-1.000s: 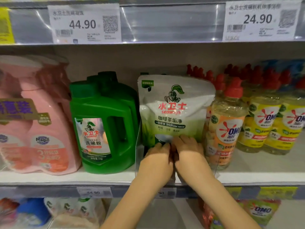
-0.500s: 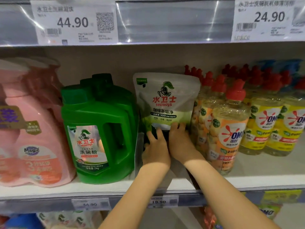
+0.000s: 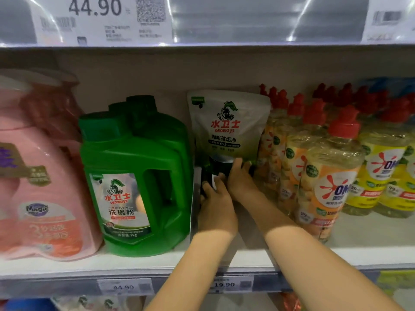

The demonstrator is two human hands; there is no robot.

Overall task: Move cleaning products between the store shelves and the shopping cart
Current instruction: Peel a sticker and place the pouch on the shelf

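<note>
Both forearms reach over the white shelf edge [image 3: 67, 263]. The left hand [image 3: 216, 205] and right hand [image 3: 241, 180] press nearly straight fingers, gripping nothing, on the base of the white-green soft pouch [image 3: 226, 126]. It has slid deeper since a second ago and stands upright between the green plastic jug [image 3: 134, 176] and the red-capped bottles [image 3: 325, 176]; shelving seems almost done.

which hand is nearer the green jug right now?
Left. The left hand sits at the lower left of the white pouch, just right of the green jug. The right hand is farther right, at the pouch's lower right, beside the orange-labelled bottles.
</note>
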